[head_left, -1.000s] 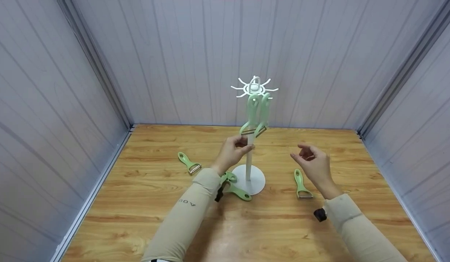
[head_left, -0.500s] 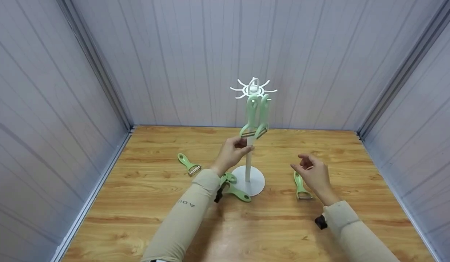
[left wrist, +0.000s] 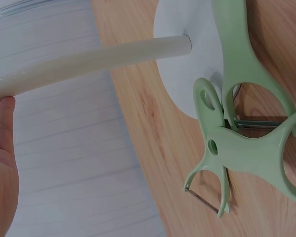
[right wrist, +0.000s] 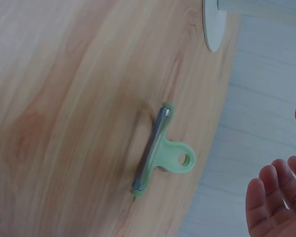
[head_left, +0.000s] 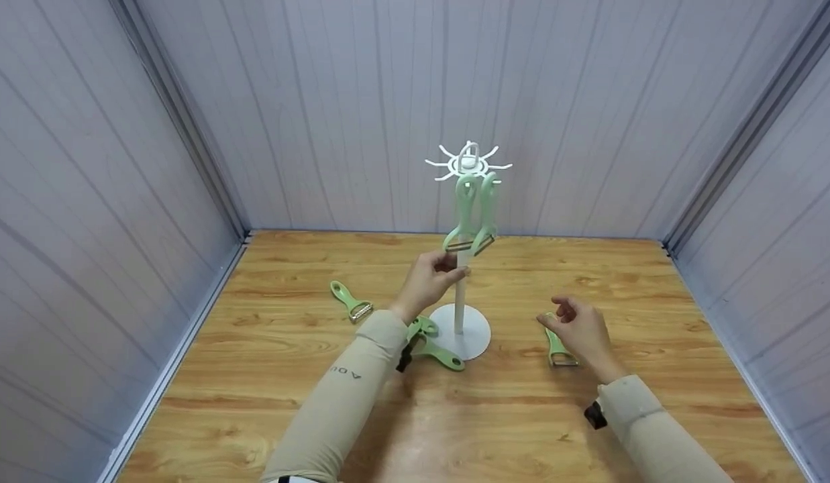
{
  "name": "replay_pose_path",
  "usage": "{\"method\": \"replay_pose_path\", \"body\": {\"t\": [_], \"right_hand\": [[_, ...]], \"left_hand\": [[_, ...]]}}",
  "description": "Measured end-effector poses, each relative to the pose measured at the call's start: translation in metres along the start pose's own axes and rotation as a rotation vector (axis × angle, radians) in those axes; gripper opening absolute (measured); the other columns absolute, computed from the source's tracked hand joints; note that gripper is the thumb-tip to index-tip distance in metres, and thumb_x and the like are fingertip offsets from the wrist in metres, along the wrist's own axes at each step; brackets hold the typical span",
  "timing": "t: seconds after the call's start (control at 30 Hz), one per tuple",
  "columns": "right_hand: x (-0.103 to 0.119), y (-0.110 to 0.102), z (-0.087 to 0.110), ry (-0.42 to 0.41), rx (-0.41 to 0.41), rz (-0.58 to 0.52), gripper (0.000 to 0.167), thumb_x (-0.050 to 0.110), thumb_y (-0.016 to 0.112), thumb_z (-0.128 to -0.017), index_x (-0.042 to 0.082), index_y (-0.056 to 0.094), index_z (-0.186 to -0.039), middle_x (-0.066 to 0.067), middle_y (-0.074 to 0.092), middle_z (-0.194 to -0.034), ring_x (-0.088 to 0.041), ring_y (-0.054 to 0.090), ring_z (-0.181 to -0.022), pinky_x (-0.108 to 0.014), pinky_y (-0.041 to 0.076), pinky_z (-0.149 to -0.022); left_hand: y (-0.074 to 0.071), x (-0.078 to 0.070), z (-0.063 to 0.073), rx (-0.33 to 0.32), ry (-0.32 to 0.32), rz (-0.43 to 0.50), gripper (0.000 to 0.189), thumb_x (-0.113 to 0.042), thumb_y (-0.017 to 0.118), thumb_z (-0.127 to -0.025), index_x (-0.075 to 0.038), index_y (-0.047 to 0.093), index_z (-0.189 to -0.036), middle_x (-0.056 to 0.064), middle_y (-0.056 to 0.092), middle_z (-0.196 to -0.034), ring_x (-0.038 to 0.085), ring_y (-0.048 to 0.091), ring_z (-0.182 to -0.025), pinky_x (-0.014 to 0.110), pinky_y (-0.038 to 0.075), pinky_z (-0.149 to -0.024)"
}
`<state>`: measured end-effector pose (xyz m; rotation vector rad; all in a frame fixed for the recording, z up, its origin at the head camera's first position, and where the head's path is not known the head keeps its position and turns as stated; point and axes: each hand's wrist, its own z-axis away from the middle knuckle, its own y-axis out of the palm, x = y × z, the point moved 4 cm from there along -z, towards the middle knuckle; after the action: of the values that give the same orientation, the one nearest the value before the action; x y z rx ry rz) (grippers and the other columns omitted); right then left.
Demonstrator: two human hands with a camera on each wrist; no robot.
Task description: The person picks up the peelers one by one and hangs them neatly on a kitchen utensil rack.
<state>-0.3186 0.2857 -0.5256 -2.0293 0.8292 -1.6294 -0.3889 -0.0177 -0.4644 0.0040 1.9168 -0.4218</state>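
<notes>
A white stand (head_left: 460, 295) with a round base rises near the middle of the table, topped by a ring of hooks (head_left: 468, 164). Two green peelers (head_left: 465, 208) hang from its front hooks. My left hand (head_left: 425, 282) grips the pole below them, thumb on its near side. Over at the right, my right hand (head_left: 581, 329) hovers above a green peeler (head_left: 557, 349), fingers loosely bent and holding nothing. In the right wrist view that peeler (right wrist: 172, 155) lies apart from the fingers (right wrist: 269, 190).
Several green peelers (left wrist: 246, 150) lie overlapping by the stand's base, partly behind the left forearm in the head view. Another peeler (head_left: 351, 302) with a toothed blade lies to the left on the wooden table (head_left: 267, 376). Pale panel walls (head_left: 361, 100) enclose the back and sides.
My right hand has lowered toward the right-hand peeler and now covers part of its handle in the head view. The left hand keeps its grip on the pole.
</notes>
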Motion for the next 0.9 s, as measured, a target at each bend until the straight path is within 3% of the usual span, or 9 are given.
{"method": "replay_pose_path", "body": {"t": [0.27, 0.57, 0.9], "right_hand": [[-0.012, 0.003, 0.004, 0.047, 0.066, 0.077, 0.053, 0.028, 0.082, -0.100, -0.005, 0.067, -0.138, -0.023, 0.069, -0.112, -0.030, 0.067, -0.098, -0.038, 0.054, -0.080], [-0.026, 0.006, 0.007, 0.108, 0.119, 0.161, 0.059, 0.028, 0.082, -0.098, -0.009, 0.064, -0.140, -0.027, 0.068, -0.120, -0.030, 0.067, -0.092, -0.044, 0.055, -0.074], [-0.042, 0.009, 0.010, 0.171, 0.175, 0.214, 0.070, 0.034, 0.082, -0.098, -0.011, 0.059, -0.146, -0.032, 0.067, -0.129, -0.035, 0.068, -0.097, -0.051, 0.057, -0.078]], "left_hand": [[0.000, -0.002, 0.000, 0.007, 0.026, -0.024, 0.018, -0.010, 0.079, -0.100, 0.003, 0.076, -0.113, 0.016, 0.078, -0.105, 0.010, 0.069, -0.093, 0.026, 0.060, -0.088], [-0.001, -0.002, -0.001, 0.012, 0.005, -0.003, 0.020, -0.008, 0.078, -0.100, 0.005, 0.077, -0.115, 0.019, 0.079, -0.108, 0.016, 0.071, -0.096, 0.028, 0.060, -0.088], [0.000, 0.000, -0.001, 0.014, 0.007, -0.007, 0.018, -0.010, 0.079, -0.100, 0.003, 0.076, -0.112, 0.016, 0.078, -0.106, 0.011, 0.069, -0.093, 0.026, 0.059, -0.087]]}}
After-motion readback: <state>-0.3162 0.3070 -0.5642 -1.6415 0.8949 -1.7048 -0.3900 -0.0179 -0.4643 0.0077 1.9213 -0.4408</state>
